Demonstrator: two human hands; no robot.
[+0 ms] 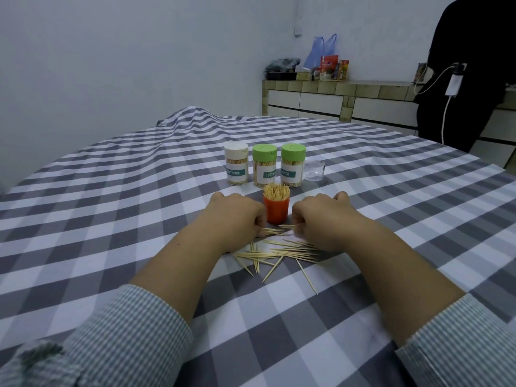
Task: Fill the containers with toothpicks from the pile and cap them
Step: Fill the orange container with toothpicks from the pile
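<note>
An orange container (276, 210) stands uncapped, packed with upright toothpicks. Just in front of it, my left hand (236, 213) and my right hand (321, 215) face each other with fingers curled, each pinching the ends of a small bundle of toothpicks (275, 231) lying on the cloth. A loose toothpick pile (279, 254) spreads between my forearms. Behind the orange container stand three capped, filled containers: one with a white cap (236, 167) and two with green caps (264, 169) (292, 168).
A clear empty container or cap (314, 170) lies right of the capped row. The grey-and-white checked tablecloth (139, 219) covers the table. A person in black (460, 79) stands at the far right by a tiled counter (335, 99) with bags and boxes.
</note>
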